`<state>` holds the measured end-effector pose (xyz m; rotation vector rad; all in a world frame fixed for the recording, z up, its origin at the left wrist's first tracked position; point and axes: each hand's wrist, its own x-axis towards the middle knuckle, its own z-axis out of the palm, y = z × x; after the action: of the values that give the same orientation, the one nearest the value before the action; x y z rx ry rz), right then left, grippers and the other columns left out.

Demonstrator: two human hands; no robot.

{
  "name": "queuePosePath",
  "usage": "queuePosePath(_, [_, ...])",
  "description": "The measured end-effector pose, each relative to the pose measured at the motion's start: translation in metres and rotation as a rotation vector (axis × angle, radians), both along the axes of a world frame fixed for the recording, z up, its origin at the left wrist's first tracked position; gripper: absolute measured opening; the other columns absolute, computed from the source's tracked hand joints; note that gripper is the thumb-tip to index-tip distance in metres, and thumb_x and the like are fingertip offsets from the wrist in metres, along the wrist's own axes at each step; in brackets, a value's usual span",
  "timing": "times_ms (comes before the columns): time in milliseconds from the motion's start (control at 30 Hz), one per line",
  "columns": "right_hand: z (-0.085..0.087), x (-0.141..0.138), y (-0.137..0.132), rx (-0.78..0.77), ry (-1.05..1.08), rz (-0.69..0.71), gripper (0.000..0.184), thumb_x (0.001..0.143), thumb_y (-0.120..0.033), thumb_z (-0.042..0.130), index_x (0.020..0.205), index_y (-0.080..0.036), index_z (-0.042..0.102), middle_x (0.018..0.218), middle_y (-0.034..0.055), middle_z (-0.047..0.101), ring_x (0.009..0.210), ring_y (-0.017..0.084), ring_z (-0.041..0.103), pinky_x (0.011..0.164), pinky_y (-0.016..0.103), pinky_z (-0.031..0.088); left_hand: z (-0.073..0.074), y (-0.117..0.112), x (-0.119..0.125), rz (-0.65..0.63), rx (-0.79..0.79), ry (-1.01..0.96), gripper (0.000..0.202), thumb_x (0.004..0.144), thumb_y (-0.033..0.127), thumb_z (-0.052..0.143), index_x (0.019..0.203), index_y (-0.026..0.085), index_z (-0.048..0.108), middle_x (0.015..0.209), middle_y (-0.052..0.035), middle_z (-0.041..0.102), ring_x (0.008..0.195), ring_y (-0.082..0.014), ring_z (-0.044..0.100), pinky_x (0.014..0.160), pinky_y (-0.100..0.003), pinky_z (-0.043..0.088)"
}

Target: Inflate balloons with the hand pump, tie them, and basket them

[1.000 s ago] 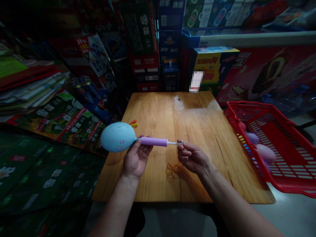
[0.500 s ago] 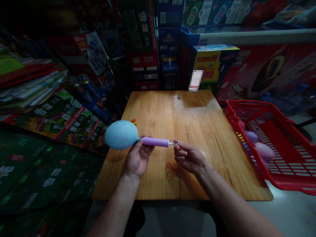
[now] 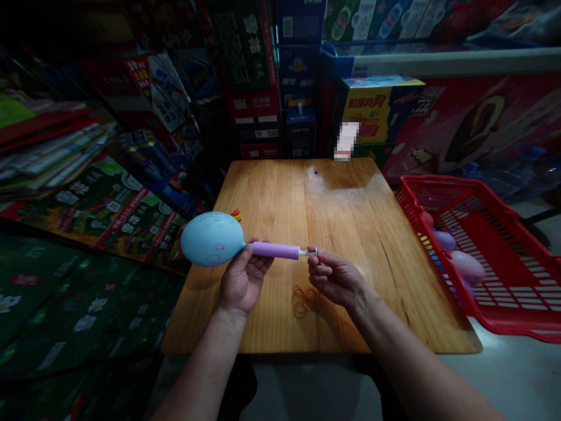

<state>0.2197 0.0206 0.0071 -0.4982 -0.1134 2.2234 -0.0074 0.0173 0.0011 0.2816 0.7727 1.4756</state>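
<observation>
A purple hand pump lies level above the wooden table, its nozzle pointing left into the neck of an inflated light-blue balloon with pink markings. My left hand is closed round the nozzle end, its thumb at the balloon's neck. With its fingers, my right hand grips the white handle of the pump's rod, and only a short stretch of rod shows. Thin orange-brown rubber bands lie on the table below the pump.
The wooden table has a small dark spot near its far edge. A red basket on the right holds several balloons. Small red and yellow pieces lie behind the blue balloon. Stacked cartons stand behind and left.
The blue balloon looks slightly larger. Both hands hold the same grip on the pump, and the whole view has shifted a little.
</observation>
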Motion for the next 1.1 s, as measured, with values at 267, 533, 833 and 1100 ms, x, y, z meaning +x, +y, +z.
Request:
queuePosePath(267, [-0.006, -0.002, -0.001, -0.014, 0.003, -0.034, 0.016, 0.086, -0.012, 0.065, 0.101, -0.012, 0.061, 0.071, -0.0018, 0.062, 0.045, 0.001, 0.04, 0.045, 0.013, 0.037, -0.002, -0.005, 0.003, 0.032, 0.042, 0.033, 0.023, 0.087, 0.029, 0.067, 0.109, 0.022, 0.068, 0.111, -0.0082, 0.072, 0.106, -0.0215, 0.066, 0.097, -0.045, 0.05])
queuePosePath(533, [-0.004, -0.004, 0.0, -0.021, 0.035, 0.007, 0.017, 0.086, -0.012, 0.065, 0.103, -0.013, 0.06, 0.074, 0.0001, 0.063, 0.047, 0.002, 0.043, 0.047, 0.014, 0.039, 0.0, -0.001, -0.002, 0.013, 0.02, 0.041, 0.022, 0.086, 0.027, 0.067, 0.106, 0.019, 0.069, 0.107, -0.0105, 0.073, 0.11, -0.0228, 0.065, 0.1, -0.044, 0.048])
queuePosePath(833, [-0.009, -0.016, -0.007, -0.012, -0.009, -0.019, 0.017, 0.087, -0.012, 0.064, 0.103, -0.013, 0.06, 0.072, -0.0011, 0.062, 0.045, 0.001, 0.039, 0.045, 0.014, 0.036, -0.004, -0.007, 0.001, -0.021, 0.032, 0.03, 0.022, 0.088, 0.027, 0.065, 0.108, 0.02, 0.068, 0.112, -0.0104, 0.072, 0.107, -0.0221, 0.066, 0.097, -0.046, 0.05])
queuePosePath(1100, [0.0, -0.002, 0.0, 0.003, 0.026, -0.022, 0.013, 0.088, -0.012, 0.062, 0.101, -0.011, 0.061, 0.073, -0.0002, 0.062, 0.046, 0.001, 0.04, 0.046, 0.014, 0.038, 0.004, 0.001, -0.01, 0.028, 0.029, 0.01, 0.019, 0.087, 0.024, 0.066, 0.104, 0.019, 0.069, 0.106, -0.0094, 0.073, 0.109, -0.0215, 0.066, 0.099, -0.043, 0.049])
